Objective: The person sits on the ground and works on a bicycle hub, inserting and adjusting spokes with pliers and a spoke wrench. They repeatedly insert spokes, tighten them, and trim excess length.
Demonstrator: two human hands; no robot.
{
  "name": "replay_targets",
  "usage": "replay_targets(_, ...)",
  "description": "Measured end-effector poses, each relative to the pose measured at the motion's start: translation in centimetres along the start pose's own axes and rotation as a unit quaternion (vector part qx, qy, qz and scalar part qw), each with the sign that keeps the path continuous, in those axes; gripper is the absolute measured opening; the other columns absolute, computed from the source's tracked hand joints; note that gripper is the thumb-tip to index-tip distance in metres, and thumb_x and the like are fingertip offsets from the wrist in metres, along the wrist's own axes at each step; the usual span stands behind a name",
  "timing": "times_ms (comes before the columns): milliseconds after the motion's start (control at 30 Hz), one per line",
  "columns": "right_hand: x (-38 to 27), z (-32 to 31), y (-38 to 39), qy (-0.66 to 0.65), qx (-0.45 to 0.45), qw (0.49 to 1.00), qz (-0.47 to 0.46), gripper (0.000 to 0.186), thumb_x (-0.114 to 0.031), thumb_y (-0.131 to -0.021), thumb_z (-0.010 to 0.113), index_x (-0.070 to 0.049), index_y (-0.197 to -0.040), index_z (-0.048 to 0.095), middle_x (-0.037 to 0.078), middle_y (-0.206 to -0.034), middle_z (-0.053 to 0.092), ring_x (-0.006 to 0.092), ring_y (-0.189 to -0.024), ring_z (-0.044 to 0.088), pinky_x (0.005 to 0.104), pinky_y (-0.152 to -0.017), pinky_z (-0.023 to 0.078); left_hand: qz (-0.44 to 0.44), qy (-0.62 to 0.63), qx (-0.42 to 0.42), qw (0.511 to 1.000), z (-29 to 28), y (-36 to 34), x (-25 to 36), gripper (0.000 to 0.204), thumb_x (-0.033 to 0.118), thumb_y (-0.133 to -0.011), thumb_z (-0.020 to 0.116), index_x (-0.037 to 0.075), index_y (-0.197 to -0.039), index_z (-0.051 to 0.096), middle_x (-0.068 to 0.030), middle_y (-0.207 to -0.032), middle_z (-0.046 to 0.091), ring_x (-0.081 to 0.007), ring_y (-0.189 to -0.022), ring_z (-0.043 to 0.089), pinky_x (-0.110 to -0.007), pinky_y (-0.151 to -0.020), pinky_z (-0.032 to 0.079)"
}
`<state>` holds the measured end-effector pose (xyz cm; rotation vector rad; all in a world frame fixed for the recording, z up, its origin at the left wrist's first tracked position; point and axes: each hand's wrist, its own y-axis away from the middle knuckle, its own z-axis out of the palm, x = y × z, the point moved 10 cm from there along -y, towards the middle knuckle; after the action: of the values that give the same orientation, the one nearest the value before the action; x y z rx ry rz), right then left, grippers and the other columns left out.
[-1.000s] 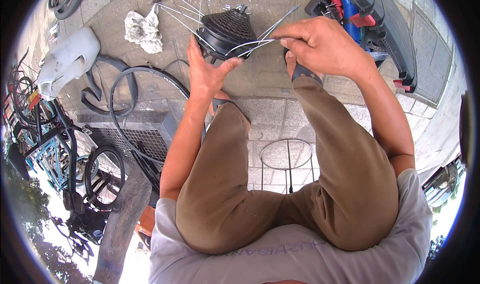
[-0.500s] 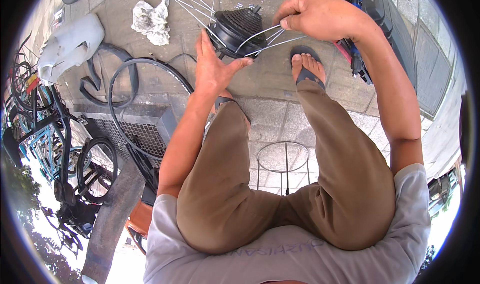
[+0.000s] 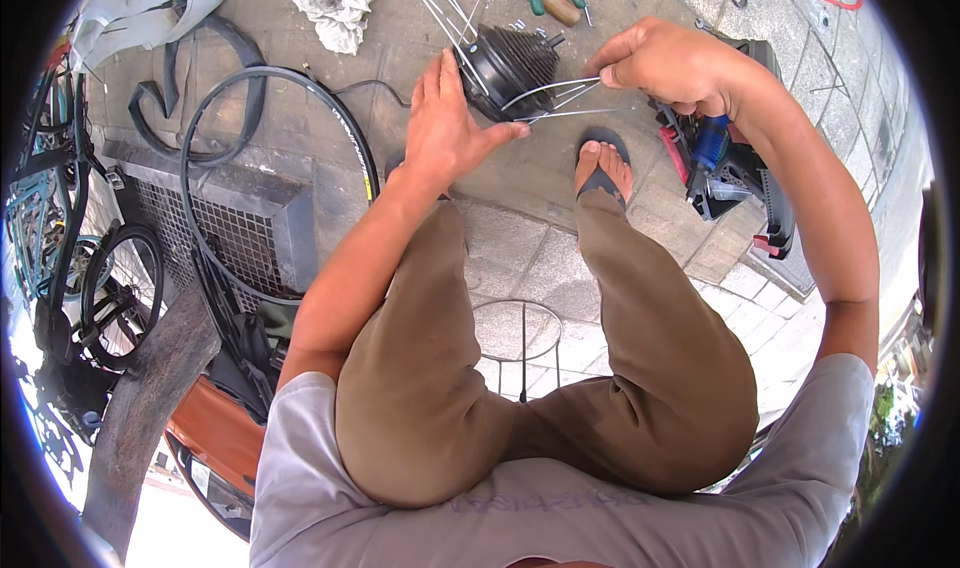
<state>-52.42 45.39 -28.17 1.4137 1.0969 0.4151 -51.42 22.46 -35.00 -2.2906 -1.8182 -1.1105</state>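
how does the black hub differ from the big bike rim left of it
The black hub is a compact, solid body with stacked sprocket rings; the rim is a wide, thin, open hoop.
Metal spokes stick out from the hub, while none show in the rim.
The left hand is at the hub; neither hand is on the rim.
Both are round and mostly black.

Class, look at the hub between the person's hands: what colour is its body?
Black; the hub shows best in the head view.
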Motion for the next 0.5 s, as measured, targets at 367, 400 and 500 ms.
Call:
replay_targets(367, -0.9, 0.9, -1.1, 0.103, 0.004, 0.983, -0.153, 0.040, -0.018, -0.105, 0.055, -0.012, -0.142, 0.069, 0.018, -0.140, 0.070, 0.0291, -0.127, 0.068, 0.0402, -0.109, 0.050, 0.017, 0.017, 0.021, 0.999, 0.0, 0.0, 0.0, 0.139, 0.054, -0.063, 0.099, -0.010, -0.160, 0.022, -0.0319, -0.159, 0.040, -0.0476, -0.148, 0.041, -0.051, -0.123, 0.038)
replay_targets(400, -0.5, 0.8, -1.0, 0.084, 0.042, 0.988, -0.121, 0.038, -0.014, -0.104, 0.058, -0.007, -0.139, 0.070, 0.014, -0.124, 0.077, 0.0217, -0.111, 0.071, 0.0348, -0.101, 0.053, 0.018, 0.012, 0.017, 1.000, 0.0, -0.1, 0.0, 0.140, 0.055, -0.064, 0.099, -0.009, -0.161, 0.022, -0.0330, -0.159, 0.040, -0.0468, -0.149, 0.041, -0.051, -0.122, 0.039)
replay_targets(500, -1.0, 1.7, -0.1, 0.027, -0.001, 1.000, 0.015, 0.038, -0.015, -0.105, 0.058, -0.007, -0.140, 0.070, 0.011, -0.123, 0.076, 0.0191, -0.105, 0.069, 0.0337, -0.098, 0.053, 0.011, 0.018, 0.019, 1.000, -0.3, 0.2, -0.4, 0.139, 0.054, -0.063, 0.099, -0.011, -0.160, 0.023, -0.0339, -0.158, 0.040, -0.0475, -0.148, 0.042, -0.052, -0.122, 0.039)
